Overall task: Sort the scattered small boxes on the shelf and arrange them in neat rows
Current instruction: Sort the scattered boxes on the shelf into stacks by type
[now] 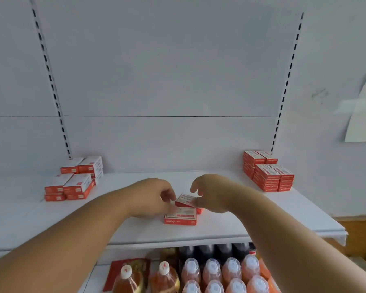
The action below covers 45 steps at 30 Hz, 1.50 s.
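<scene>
1. Two loose boxes sit mid-shelf [283, 210], one flat box [180, 217] nearest the edge and a tilted box [187, 200] leaning on it from 12 o'clock.
2. Left hand [154, 197] comes in from 9 o'clock, right hand [209, 193] from 3 o'clock (about equally near); both have curled fingertips at the tilted box, a firm grasp I cannot confirm.
3. Flat box's long axis runs 9-to-3.
4. Stacks wait at 10 o'clock [72, 182] and 2 o'clock [268, 172].

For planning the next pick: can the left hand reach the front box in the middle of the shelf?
Probably yes: the left hand is already at the front box, nothing between them.
</scene>
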Tool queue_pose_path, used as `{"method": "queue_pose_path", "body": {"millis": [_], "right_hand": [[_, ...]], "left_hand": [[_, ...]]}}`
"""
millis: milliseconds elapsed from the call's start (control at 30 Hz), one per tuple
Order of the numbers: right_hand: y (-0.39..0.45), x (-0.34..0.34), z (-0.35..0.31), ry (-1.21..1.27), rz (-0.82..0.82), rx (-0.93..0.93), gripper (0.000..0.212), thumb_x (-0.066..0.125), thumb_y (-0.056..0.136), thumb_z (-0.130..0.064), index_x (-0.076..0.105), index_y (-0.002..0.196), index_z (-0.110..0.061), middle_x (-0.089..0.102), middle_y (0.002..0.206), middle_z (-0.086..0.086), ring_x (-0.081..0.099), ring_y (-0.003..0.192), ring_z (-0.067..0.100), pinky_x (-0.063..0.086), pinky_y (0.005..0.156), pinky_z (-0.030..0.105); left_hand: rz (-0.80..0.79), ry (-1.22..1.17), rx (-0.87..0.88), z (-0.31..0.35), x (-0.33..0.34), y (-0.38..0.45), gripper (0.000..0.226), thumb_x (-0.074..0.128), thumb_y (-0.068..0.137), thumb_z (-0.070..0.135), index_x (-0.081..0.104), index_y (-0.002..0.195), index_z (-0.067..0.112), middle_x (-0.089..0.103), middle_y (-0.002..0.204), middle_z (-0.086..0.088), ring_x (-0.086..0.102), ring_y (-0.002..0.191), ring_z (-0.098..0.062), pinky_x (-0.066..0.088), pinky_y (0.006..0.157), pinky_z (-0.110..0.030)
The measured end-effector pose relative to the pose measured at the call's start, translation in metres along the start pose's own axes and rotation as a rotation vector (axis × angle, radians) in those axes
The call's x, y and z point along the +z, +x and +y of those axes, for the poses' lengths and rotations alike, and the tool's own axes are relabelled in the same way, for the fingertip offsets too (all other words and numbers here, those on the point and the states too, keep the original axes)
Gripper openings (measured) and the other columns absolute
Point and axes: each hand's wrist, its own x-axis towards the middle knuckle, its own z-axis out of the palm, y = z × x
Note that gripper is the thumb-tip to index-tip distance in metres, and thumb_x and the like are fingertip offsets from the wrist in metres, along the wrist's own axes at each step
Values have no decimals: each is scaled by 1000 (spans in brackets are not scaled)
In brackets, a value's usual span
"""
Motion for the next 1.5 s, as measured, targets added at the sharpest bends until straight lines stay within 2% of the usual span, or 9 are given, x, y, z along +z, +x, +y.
{"method": "queue_pose_path", "body": {"millis": [167,300,433,633,733,867,1100,1300,1500], "right_hand": [[-6,13,-12,2,-14,144,39,53,95,-31,58,131,-16,59,130,0,54,118,22,44,98,33],[-10,17,-16,30,2,248,27,54,92,-27,69,103,-8,66,95,7,60,84,24,46,65,29],[-20,16,-11,211,174,299,14,59,87,-17,60,101,-16,58,92,-1,58,73,18,46,53,26],[-27,16,3,1224,488,347,19,71,85,-2,61,101,-6,72,99,12,73,81,24,59,69,34],[-34,9,12,1382,558,284,20,71,85,-1,61,102,-6,73,96,12,73,80,23,54,68,30],[-43,-1,43,1348,612,279,22,68,88,-2,62,108,-9,73,99,8,73,85,23,56,70,30],[-50,-24,137,1148,739,374,18,62,88,-4,66,101,-15,73,86,6,67,67,23,55,61,37],[-45,-48,216,993,702,483,6,68,85,-10,64,86,-7,69,74,7,54,53,13,41,48,27],[-25,-42,249,752,535,446,21,78,77,-23,59,77,-14,71,72,3,71,67,22,53,57,36]], "left_hand": [[-26,-13,63,-5,13,-8,46,78,79,38,63,121,28,60,106,15,52,81,0,41,72,-21],[30,-102,75,-13,20,-9,38,82,73,34,69,109,30,65,98,15,59,82,-3,47,74,-23],[135,-218,65,-19,25,-9,35,85,69,28,60,94,29,67,95,12,65,83,-9,55,73,-31],[334,-747,39,4,25,4,40,83,76,14,53,101,25,68,101,6,67,91,-15,57,86,-40],[320,-982,52,34,30,14,44,77,82,6,49,112,23,62,106,1,65,90,-16,58,89,-40],[260,-1078,76,76,37,35,60,73,84,4,45,126,37,59,109,-3,65,96,-23,59,87,-38],[246,-1262,4,154,50,86,17,50,100,16,62,110,21,65,97,-8,63,81,-22,57,75,-36],[391,-875,-75,208,62,143,20,60,90,10,69,104,22,74,93,0,72,81,-16,60,75,-37],[466,-592,-195,225,66,171,15,69,83,17,77,95,20,76,87,0,71,79,-17,56,71,-31]]}}
